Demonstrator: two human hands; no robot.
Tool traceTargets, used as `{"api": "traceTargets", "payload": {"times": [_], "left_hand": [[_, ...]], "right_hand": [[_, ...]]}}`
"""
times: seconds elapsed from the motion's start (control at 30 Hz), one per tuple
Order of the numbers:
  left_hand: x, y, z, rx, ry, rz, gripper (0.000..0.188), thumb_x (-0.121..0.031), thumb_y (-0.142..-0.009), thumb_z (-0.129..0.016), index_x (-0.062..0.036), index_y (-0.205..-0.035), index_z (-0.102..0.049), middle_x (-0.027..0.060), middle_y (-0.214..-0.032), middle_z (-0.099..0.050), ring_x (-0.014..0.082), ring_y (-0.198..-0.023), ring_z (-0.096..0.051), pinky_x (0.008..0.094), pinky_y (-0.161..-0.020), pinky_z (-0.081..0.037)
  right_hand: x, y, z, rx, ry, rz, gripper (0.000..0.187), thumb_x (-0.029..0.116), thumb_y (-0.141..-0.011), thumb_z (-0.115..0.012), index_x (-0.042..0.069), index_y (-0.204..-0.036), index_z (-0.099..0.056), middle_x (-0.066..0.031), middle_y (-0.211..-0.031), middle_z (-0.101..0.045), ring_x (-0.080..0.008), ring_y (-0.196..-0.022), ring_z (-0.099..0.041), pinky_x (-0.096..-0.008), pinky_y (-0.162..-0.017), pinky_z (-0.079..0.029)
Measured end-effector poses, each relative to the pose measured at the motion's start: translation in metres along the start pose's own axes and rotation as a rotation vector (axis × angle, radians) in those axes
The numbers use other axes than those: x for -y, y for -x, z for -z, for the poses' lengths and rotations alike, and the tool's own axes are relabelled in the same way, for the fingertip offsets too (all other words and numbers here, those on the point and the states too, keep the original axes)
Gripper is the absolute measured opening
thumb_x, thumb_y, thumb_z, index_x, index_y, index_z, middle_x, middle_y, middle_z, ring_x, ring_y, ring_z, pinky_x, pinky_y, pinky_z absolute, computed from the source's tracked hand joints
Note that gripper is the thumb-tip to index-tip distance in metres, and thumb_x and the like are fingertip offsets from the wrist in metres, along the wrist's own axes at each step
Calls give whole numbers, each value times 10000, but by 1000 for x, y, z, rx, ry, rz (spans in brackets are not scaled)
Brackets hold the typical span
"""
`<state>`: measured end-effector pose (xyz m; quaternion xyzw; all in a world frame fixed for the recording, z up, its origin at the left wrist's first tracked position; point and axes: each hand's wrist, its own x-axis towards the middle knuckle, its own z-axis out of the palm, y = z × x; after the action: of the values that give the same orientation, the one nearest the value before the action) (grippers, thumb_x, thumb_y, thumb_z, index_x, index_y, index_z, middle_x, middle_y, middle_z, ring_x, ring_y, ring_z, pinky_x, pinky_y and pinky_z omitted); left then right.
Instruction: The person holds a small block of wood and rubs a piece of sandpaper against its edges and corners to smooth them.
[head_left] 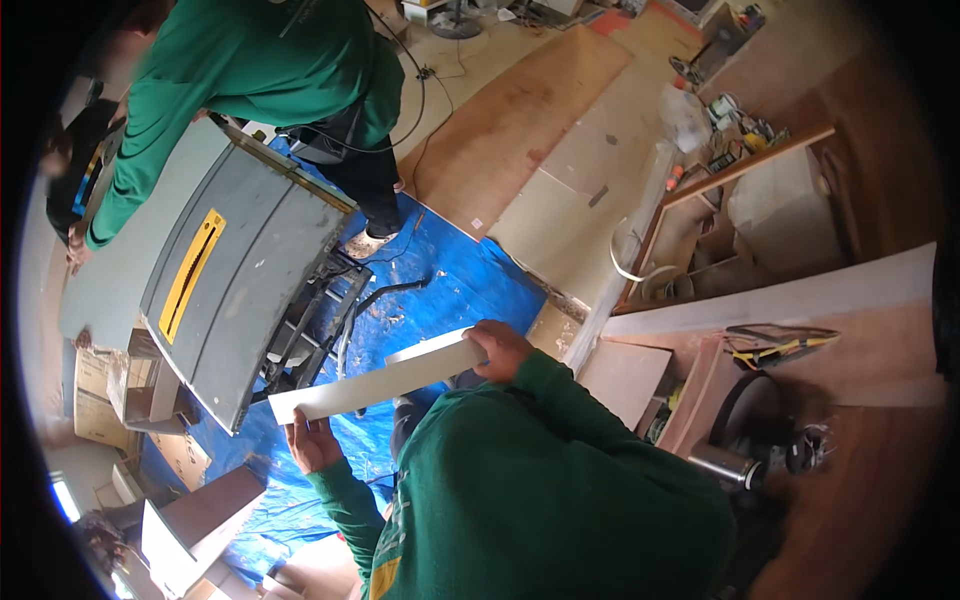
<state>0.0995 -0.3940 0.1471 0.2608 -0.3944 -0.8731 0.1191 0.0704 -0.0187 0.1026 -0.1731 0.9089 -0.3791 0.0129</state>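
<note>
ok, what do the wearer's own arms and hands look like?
Long dark-green fabric sleeves reach the wrists on both arms; I can make out no markings or cables on them. Left hand and right hand are bare, no gloves.

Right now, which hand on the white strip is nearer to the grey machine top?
The left hand, holding the white strip by the end beside the grey machine top; the right hand grips it farther away.

Head-worn fisheye, downward over left grip [316, 446] and right grip [501, 352]
</note>
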Motion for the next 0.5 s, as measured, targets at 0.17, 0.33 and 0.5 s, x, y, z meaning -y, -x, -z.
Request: {"api": "traceTargets", "payload": {"times": [0.17, 0.33, 0.5], "left_hand": [[-3, -29, -25, 211, -52, 96, 258, -57, -928, -548, 7, -1177, -532, 145, -1090, -623, 228, -992, -627, 347, -834, -547], [-8, -46, -38, 239, -55, 217, 219, -41, -923, -551, 24, -1132, -553, 150, -1087, -630, 224, -993, -633, 327, -830, -557], [-20, -64, -37, 344, -64, 322, 212, -60, -928, -551, 22, -1124, -557, 151, -1081, -631, 229, -1002, -629, 337, -852, -551]], "right_hand": [[16, 19, 2, -328, 35, -101, 539, 2, -691, -582, 28, -1225, -510, -200, -1117, -547, -383, -1050, -533, -445, -922, -451], [44, 22, 1, -497, 110, -231, 567, -59, -713, -510, 42, -1270, -486, -186, -1190, -521, -371, -1123, -514, -417, -967, -448], [74, 38, -12, -574, 160, -431, 550, -77, -705, -499, 60, -1238, -519, -180, -1192, -532, -364, -1115, -529, -412, -948, -461]]}}
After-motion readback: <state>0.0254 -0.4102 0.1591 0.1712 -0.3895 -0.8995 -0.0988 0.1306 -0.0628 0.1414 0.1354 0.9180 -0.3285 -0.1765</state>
